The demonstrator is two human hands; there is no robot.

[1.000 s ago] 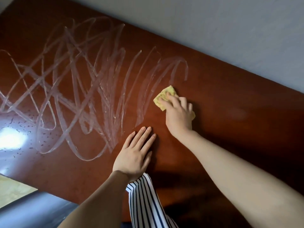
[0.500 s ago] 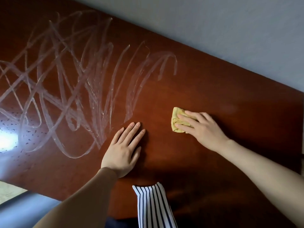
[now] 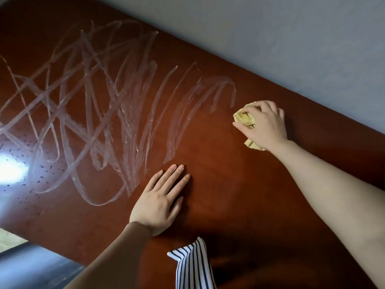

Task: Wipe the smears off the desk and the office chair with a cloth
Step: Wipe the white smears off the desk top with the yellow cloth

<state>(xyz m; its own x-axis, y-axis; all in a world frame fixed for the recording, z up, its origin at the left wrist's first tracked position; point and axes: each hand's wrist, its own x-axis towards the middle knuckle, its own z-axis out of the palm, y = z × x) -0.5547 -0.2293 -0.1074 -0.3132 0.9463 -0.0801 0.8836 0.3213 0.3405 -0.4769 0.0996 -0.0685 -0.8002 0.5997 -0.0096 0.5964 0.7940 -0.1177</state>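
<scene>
Though still on desk (image 3: 229, 184), cloth (image 3: 244, 118) nearer wall (image 3: 291, 49).

L hand (image 3: 160, 202) flat; R hand (image 3: 265, 125) w/ fingers (image 3: 255, 107) curled.

Reddish-brown desk (image 3: 229, 184); smears (image 3: 100, 113) across it; cloth (image 3: 243, 117) beside them

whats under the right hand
A crumpled yellow cloth, gripped by the right hand on the desk. Its middle and the desk beneath are covered.
</scene>
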